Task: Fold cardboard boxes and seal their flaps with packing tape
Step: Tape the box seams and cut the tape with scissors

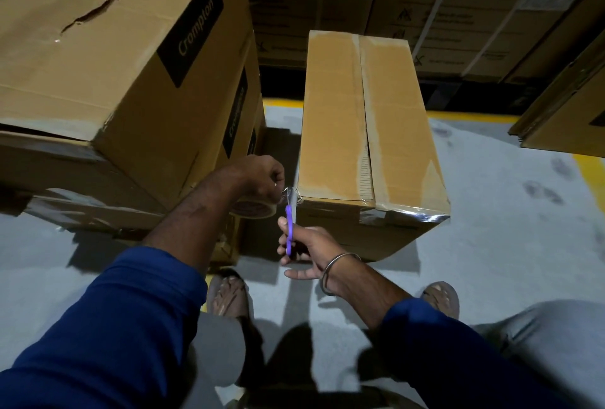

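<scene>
**Sealing of the long box nearly complete; tape at the near edge awaiting the cut**

The largest items noted were the stacked cartons [108,58] printed "Crompton" on the left of the floor [491,199], the top one showing a tear in its upper face. More cartons stood along the far wall beyond a yellow floor line. None of these was being worked on.

The box under work [370,120] stood on the floor just right of the stack, its long axis running away from the person. Both top flaps were folded down and met along a centre seam. Tape ran along most of that seam, though near the front end a short gap between the flaps was visible. A shiny strip of tape [406,213] was laid across the near top edge, from the right corner towards the left.

At the near left corner of the box, the left hand [262,179] was clenched around a tape roll [253,209], held just beside the corner, with a short length of tape stretched to the box. The right hand [304,251] grasped purple-handled scissors [288,232], blades raised to that stretch of tape; whether the blades had bitten could not be told.

Judgement: folding was done and sealing nearly so. Remaining were the cut, pressing down the loose end, and possibly the seam gap.
</scene>
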